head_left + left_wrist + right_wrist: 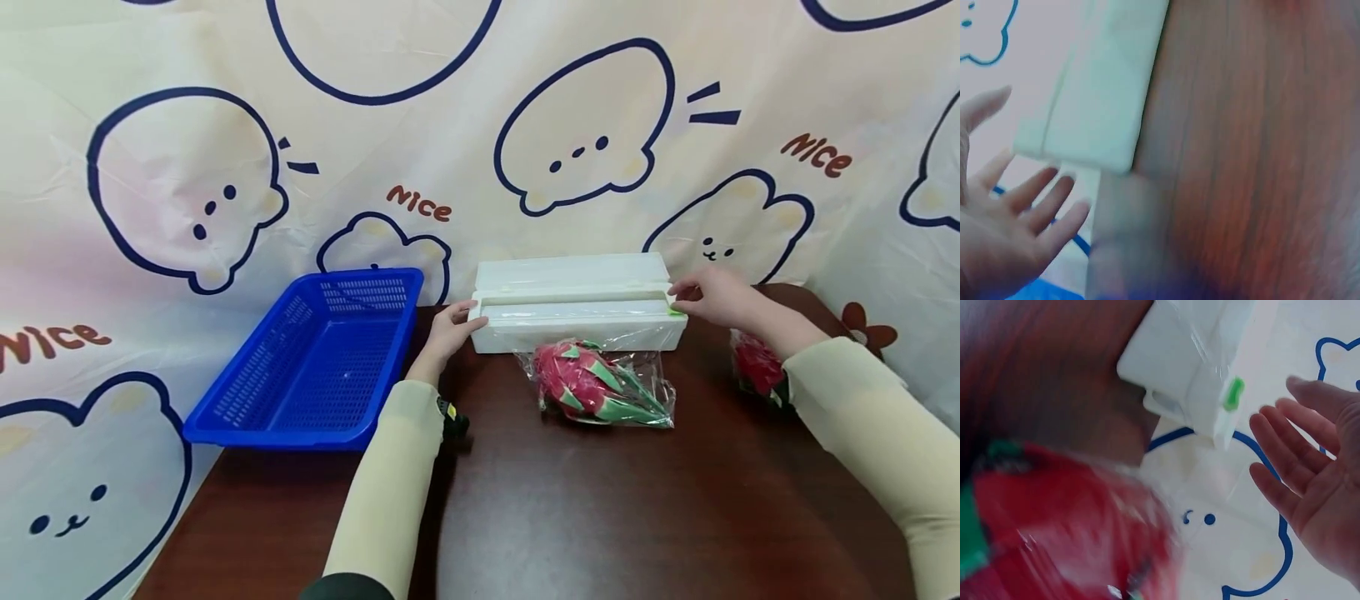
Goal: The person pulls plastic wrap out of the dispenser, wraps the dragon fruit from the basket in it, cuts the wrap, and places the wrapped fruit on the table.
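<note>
A long white cling film dispenser (577,333) stands at the table's back with its lid (573,271) raised. Clear film hangs over its front, and a green slider (1234,394) sits near its right end. My left hand (452,327) is at the left end of the dispenser; in the left wrist view its fingers (1054,203) are spread beside the box corner. By the right end, near the slider, is my right hand (712,296). Its fingers (1285,450) look loose and hold nothing. A dragon fruit (577,379) in clear film lies before the dispenser.
A blue plastic basket (337,367) stands on the left, with nothing seen inside. Another film-wrapped dragon fruit (756,362) lies on the right, partly behind my right forearm. A patterned cloth (465,150) hangs behind the brown table (600,517).
</note>
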Demonstrator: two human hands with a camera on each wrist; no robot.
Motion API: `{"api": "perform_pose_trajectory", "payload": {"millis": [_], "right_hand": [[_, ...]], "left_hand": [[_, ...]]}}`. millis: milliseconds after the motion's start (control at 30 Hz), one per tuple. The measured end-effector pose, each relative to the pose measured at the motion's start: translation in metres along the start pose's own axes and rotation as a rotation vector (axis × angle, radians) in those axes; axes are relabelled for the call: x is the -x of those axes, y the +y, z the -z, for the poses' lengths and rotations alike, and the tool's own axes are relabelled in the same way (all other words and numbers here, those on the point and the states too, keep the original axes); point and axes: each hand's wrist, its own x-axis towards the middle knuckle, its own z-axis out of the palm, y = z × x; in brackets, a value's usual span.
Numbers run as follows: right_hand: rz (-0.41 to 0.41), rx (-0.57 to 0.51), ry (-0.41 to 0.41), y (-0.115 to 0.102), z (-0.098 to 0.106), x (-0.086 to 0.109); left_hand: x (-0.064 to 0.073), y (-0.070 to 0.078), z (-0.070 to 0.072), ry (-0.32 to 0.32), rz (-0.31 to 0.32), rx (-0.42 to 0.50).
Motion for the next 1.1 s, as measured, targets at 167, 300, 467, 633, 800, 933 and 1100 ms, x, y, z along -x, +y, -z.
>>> {"api": "perform_pose_trajectory", "payload": {"millis": [167, 300, 467, 633, 800, 933, 1100], "right_hand": [[-0.035, -0.065, 0.020, 0.000, -0.011, 0.007], [-0.095, -0.077, 0.032, 0.002, -0.019, 0.012], [-0.151, -0.083, 0.039, 0.004, -0.029, 0.012], [-0.151, -0.058, 0.096, 0.007, -0.040, 0.011], [-0.158, -0.054, 0.141, 0.009, -0.044, 0.012], [-0.142, -0.057, 0.168, 0.008, -0.045, 0.011], [-0.105, -0.038, 0.173, 0.008, -0.046, 0.009]], "left_hand": [[0.006, 0.006, -0.009, 0.162, -0.248, -0.145], [0.007, 0.010, -0.011, 0.109, -0.356, -0.189], [0.004, 0.007, -0.015, 0.035, -0.363, -0.271], [0.002, 0.001, -0.021, 0.021, -0.343, -0.283], [0.003, 0.000, -0.025, 0.047, -0.347, -0.345], [0.007, 0.004, -0.024, 0.104, -0.350, -0.378], [0.009, 0.004, -0.019, 0.106, -0.344, -0.301]]}}
